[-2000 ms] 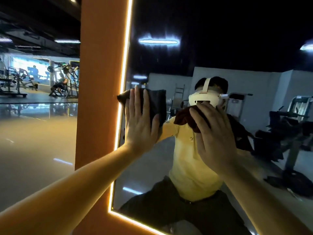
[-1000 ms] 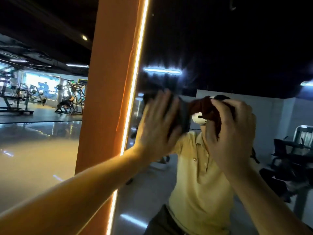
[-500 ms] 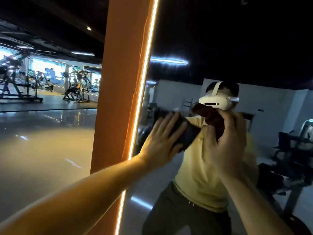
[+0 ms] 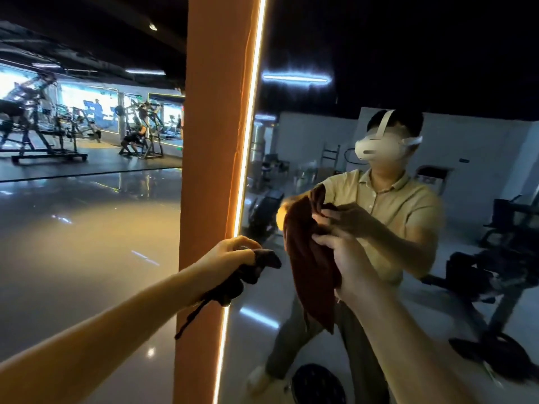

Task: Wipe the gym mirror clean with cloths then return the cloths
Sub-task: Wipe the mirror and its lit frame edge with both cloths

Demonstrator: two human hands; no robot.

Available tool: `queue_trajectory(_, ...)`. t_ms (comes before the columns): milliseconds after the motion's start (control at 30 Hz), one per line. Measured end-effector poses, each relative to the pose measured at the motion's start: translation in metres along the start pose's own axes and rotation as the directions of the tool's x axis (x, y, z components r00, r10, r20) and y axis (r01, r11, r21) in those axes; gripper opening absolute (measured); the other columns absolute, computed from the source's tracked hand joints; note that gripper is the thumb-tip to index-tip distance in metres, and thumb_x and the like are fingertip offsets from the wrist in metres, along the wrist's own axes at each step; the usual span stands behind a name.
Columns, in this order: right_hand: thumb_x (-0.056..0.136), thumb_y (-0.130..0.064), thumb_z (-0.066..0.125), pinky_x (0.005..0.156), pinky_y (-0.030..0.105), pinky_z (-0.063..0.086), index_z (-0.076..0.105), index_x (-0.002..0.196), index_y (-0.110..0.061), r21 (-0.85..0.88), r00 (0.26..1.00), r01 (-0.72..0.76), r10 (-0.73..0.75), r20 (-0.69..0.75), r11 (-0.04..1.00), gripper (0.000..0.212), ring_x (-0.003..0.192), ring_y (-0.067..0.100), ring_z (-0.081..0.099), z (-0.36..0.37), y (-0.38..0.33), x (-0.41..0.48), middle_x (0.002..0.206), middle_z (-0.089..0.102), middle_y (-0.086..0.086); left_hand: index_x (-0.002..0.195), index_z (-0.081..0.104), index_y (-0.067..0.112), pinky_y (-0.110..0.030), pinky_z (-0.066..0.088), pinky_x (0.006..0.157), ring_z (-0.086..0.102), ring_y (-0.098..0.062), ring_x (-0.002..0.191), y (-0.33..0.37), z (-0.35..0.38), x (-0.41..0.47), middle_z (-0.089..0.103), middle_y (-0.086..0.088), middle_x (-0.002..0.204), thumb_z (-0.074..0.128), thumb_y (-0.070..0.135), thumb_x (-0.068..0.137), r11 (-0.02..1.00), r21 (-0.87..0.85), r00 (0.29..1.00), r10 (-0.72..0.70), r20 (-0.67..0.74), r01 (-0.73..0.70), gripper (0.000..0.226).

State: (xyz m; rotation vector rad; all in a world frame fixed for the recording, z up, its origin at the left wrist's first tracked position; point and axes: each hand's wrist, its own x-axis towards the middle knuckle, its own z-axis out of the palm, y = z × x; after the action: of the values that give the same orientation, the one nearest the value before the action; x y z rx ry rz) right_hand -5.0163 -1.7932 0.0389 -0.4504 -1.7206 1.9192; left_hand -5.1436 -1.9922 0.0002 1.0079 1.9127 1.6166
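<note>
The gym mirror (image 4: 306, 126) fills the right side, edged by a glowing light strip. My left hand (image 4: 230, 255) grips a bunched dark cloth (image 4: 233, 282) that hangs down in front of the mirror's left edge, off the glass. My right hand (image 4: 347, 260) holds a dark red cloth (image 4: 309, 258), which hangs loose just in front of the mirror. The reflection of a person in a yellow shirt with the same red cloth shows in the glass.
An orange pillar (image 4: 215, 141) frames the mirror on its left. Beyond it lies a glossy open floor (image 4: 87, 243) with gym machines (image 4: 43, 132) at the far left. Reflected exercise equipment (image 4: 490, 272) shows at the right of the glass.
Both hands have come off the glass and dropped lower. The left hand has closed around the dark cloth, and the red cloth now hangs loose from the right hand.
</note>
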Motion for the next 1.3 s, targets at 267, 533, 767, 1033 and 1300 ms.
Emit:
queue_trajectory(267,0.102,-0.011,0.06,0.07,0.03,0.06,0.071,0.109,-0.015,-0.096,0.988,0.057,-0.043,0.145,0.994,0.014,0.089,0.024,0.077,-0.004,0.027,-0.029,0.094,0.078,0.008,0.11,0.08,0.034,-0.037,0.055,0.085,0.072,-0.021,0.089,0.01,0.014,-0.007,0.075,-0.008,0.11,0.076,0.065,0.076,0.988,-0.113,0.984,-0.092,0.155,0.11,0.047)
queue_trajectory(533,0.1,-0.013,0.066,0.091,0.029,0.057,0.073,0.105,-0.026,-0.278,0.955,0.263,-0.208,0.211,0.924,0.016,0.104,0.017,0.071,-0.015,0.021,-0.043,0.103,0.075,-0.001,0.109,0.07,0.008,-0.027,0.054,0.061,0.068,-0.016,0.065,0.013,0.06,0.001,0.076,-0.008,0.082,0.066,0.029,0.102,0.995,0.016,0.988,-0.096,0.121,0.094,0.022)
queue_trajectory(767,0.105,-0.027,0.059,0.075,0.034,0.055,0.066,0.102,-0.008,-0.284,0.99,-0.033,-0.009,-0.143,0.958,0.02,0.083,0.02,0.07,-0.012,0.058,-0.057,0.101,0.074,0.011,0.097,0.069,0.024,-0.015,0.053,0.059,0.074,-0.003,0.071,-0.007,0.072,0.004,0.077,0.015,0.078,0.061,0.027,0.106,0.993,-0.058,0.927,0.074,-0.368,-0.102,0.012)
queue_trajectory(1033,0.082,-0.028,0.067,0.099,0.062,0.053,0.072,0.105,-0.009,0.349,0.972,-0.227,0.19,0.137,0.909,0.03,0.111,0.036,0.071,0.02,0.079,-0.065,0.11,0.078,0.016,0.114,0.072,0.03,-0.041,0.063,0.084,0.074,-0.007,0.089,-0.021,0.096,0.002,0.077,0.012,0.095,0.065,0.019,0.102,0.912,0.312,0.815,0.385,-0.433,-0.265,0.017)
queue_trajectory(1300,0.102,-0.003,0.056,0.086,0.044,0.061,0.072,0.106,-0.004,0.183,0.985,-0.166,0.173,-0.021,0.969,0.017,0.107,0.036,0.072,0.02,0.094,-0.052,0.106,0.077,0.019,0.102,0.065,0.039,-0.023,0.049,0.079,0.06,-0.004,0.089,-0.036,0.077,0.009,0.061,0.01,0.1,0.075,0.029,0.096,0.877,0.421,0.821,0.408,-0.399,-0.231,0.015)
